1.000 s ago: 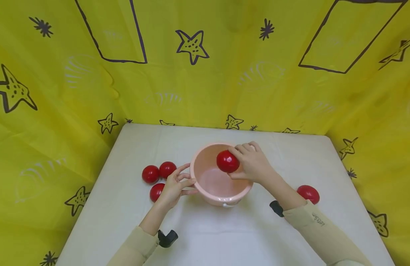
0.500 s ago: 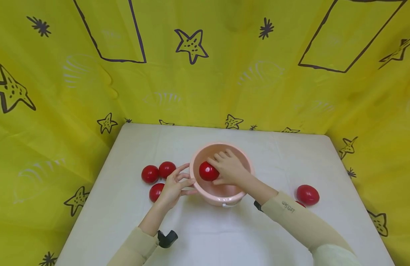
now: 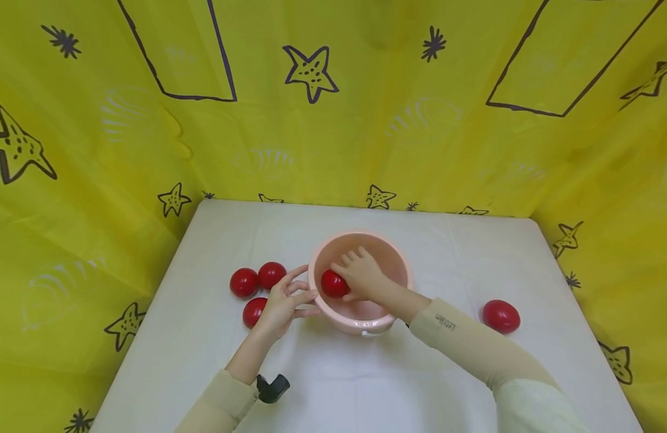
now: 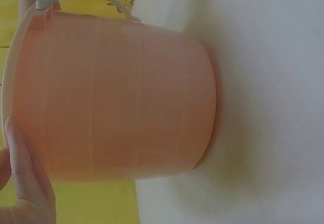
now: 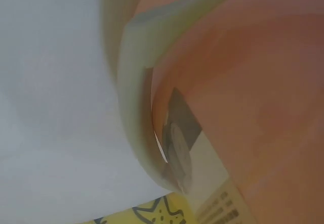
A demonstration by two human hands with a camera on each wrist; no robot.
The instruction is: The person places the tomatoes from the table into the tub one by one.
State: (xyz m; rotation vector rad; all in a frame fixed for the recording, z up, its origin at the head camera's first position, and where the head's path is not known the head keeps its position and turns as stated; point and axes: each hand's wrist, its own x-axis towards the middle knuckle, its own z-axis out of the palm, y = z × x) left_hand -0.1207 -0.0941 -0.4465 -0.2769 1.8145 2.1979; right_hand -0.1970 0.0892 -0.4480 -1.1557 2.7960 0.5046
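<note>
In the head view a pink bucket (image 3: pixel 360 325) stands upright at mid-table. My right hand (image 3: pixel 362 276) reaches down inside it and holds a glossy red ball (image 3: pixel 334 284) between thumb and fingers, near the left inner wall. From the left, my left hand (image 3: pixel 281 304) rests its spread, fairly straight fingers against the bucket's rim and outer side. The left wrist view has fingers (image 4: pixel 23 173) lying along the bucket wall (image 4: pixel 121 97). No hand shows in the right wrist view, only the bucket (image 5: pixel 263 92) and its pale handle (image 5: pixel 136 82) close up.
Left of the bucket lie three red balls, one (image 3: pixel 243 282) beside another (image 3: pixel 272 276), and a third (image 3: pixel 254 313) partly behind my left hand. A red, rather oval ball (image 3: pixel 501 316) lies at the right. Yellow patterned curtain (image 3: pixel 322 138) surrounds the white table (image 3: pixel 333 385).
My right hand has carried the red ball from the bucket's upper right side leftward and lower inside it. A second red ball at the right is now behind the sleeve. My left hand has stayed.
</note>
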